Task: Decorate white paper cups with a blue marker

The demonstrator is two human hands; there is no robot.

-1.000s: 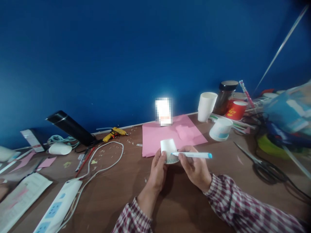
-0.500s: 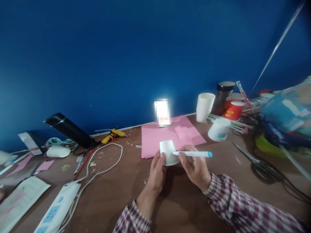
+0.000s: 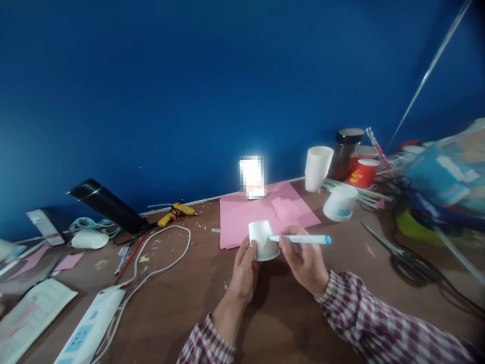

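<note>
My left hand (image 3: 245, 265) is closed around the left side of a white paper cup (image 3: 261, 232), which is held upside down with its wide rim low. A row of small blue marks runs along the cup near that rim. My right hand (image 3: 305, 260) pinches a white marker pen (image 3: 305, 239) with a light blue end. The pen lies nearly level, and its blue tip points left at the cup's side; whether it touches cannot be told. Pink paper sheets (image 3: 242, 215) lie on the table just behind the cup.
To the right are scissors (image 3: 413, 265), an upturned cup (image 3: 341, 202), stacked white cups (image 3: 318, 169), a dark jar (image 3: 344, 156) and a red cup (image 3: 362, 174). On the left are a power strip (image 3: 89, 323), a yellow glue gun (image 3: 176, 214) and a black flask (image 3: 109, 205).
The view has shifted very slightly. Both hands, the cup and the marker stay almost in the same place.
</note>
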